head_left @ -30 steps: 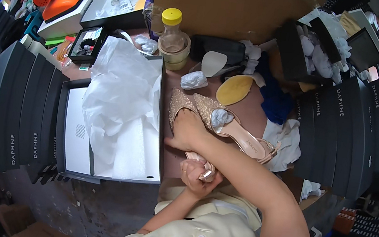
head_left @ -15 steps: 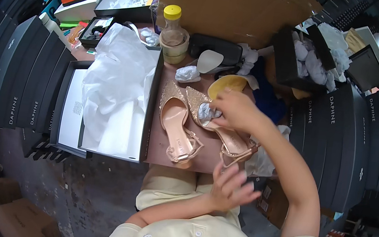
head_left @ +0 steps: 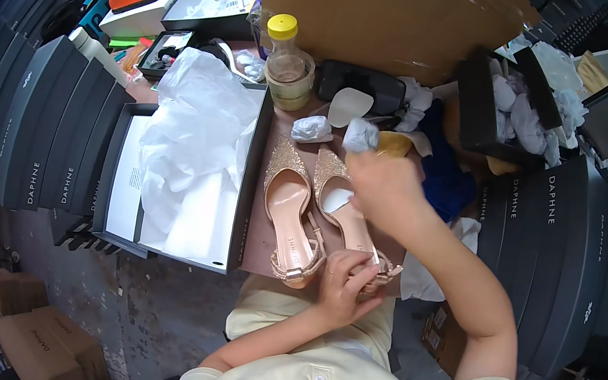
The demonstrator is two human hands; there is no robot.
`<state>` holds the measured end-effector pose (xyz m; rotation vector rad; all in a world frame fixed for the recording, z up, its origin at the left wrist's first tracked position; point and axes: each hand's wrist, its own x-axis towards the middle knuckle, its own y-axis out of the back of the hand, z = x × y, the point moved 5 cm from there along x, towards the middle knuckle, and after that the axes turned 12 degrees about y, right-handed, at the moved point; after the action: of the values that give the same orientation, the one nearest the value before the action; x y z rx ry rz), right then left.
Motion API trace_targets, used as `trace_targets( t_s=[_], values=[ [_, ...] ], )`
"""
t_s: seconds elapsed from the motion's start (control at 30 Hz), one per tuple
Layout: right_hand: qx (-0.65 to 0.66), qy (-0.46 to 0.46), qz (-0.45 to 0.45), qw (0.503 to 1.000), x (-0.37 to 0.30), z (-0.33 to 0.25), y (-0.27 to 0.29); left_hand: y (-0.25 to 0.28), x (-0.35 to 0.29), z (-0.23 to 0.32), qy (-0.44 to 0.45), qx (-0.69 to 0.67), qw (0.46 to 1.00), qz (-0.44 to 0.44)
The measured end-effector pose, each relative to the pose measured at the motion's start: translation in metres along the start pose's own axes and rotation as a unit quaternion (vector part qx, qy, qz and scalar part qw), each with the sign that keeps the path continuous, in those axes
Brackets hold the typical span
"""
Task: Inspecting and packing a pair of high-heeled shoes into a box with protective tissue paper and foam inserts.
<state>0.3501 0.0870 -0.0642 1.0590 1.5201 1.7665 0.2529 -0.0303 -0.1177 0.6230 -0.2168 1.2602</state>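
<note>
Two gold glitter pointed-toe shoes with ankle straps lie side by side, toes away from me. My left hand is closed at the heel and strap of the right shoe. Just beyond that shoe's toe, my right hand has its fingertips at a crumpled white paper wad; its grip is partly hidden. The shoe's toe opening shows a pale patch inside. Next to it rests the left shoe, touched by neither hand. A second paper wad lies beyond the toes.
An open shoebox with white tissue paper stands at left. Behind are a yellow-capped bottle, a black case, a yellow pad and a cardboard sheet. A dark box of paper wads and stacked shoeboxes stand right.
My right hand has drawn the paper wad out of the right shoe's toe and moved it away from me. My left hand has come down onto that shoe's heel.
</note>
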Motion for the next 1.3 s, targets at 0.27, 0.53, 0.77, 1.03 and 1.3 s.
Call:
trace_targets(
  t_s=[0.27, 0.53, 0.77, 1.03, 1.3],
  values=[
    [0.032, 0.261, -0.147, 0.954, -0.005, -0.029, -0.056, -0.009, -0.010, -0.015, -0.014, -0.037, 0.999, 0.014],
    [-0.016, -0.057, -0.014, 0.998, -0.015, -0.010, 0.050, 0.000, 0.002, -0.013, 0.039, -0.073, 0.997, 0.001],
    [0.225, 0.000, -0.103, 0.969, -0.034, -0.031, -0.084, -0.003, -0.002, -0.020, 0.000, -0.073, 0.995, 0.073],
    [0.231, -0.137, -0.153, 0.951, -0.008, -0.032, -0.103, -0.008, -0.018, -0.022, -0.005, -0.092, 0.993, 0.069],
    [0.236, -0.067, -0.176, 0.953, -0.004, -0.029, -0.114, -0.005, -0.013, -0.024, -0.015, -0.083, 0.994, 0.069]
  ],
)
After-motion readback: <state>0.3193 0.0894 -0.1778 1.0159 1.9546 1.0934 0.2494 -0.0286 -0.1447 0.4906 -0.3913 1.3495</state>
